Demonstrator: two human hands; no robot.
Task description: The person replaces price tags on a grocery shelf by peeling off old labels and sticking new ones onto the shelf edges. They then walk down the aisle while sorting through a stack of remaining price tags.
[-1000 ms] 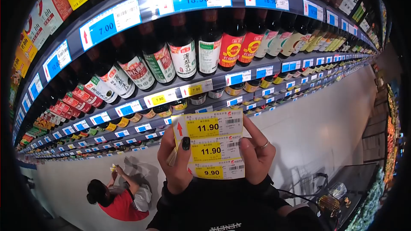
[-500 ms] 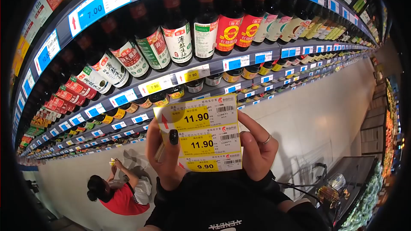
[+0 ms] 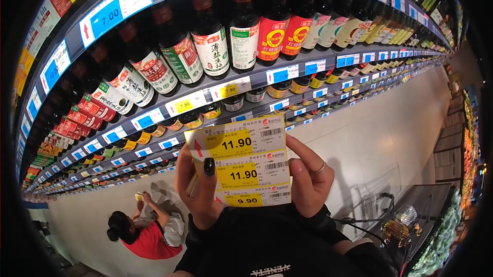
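Yellow and white price labels are held up in front of me, showing 11.90 twice and 9.90 at the bottom. My left hand is closed on their left side, its dark-nailed thumb pressing on the front. More card edges show behind that thumb, like a stack. At the right edge, my right hand pinches the labels between thumb and fingers; a ring is on one finger. Just beyond is a shelf of dark sauce bottles, with a yellow 7.90 shelf tag on its edge.
Smaller jars line the shelf below. Blue shelf tags run along the edges. A person in a red vest is low on the left, hands around something small. A cart-like metal frame stands at right beside a dark display stand.
The view has shifted very slightly. Both hands keep the same grip on the labels. The person in the red vest appears a little further right.
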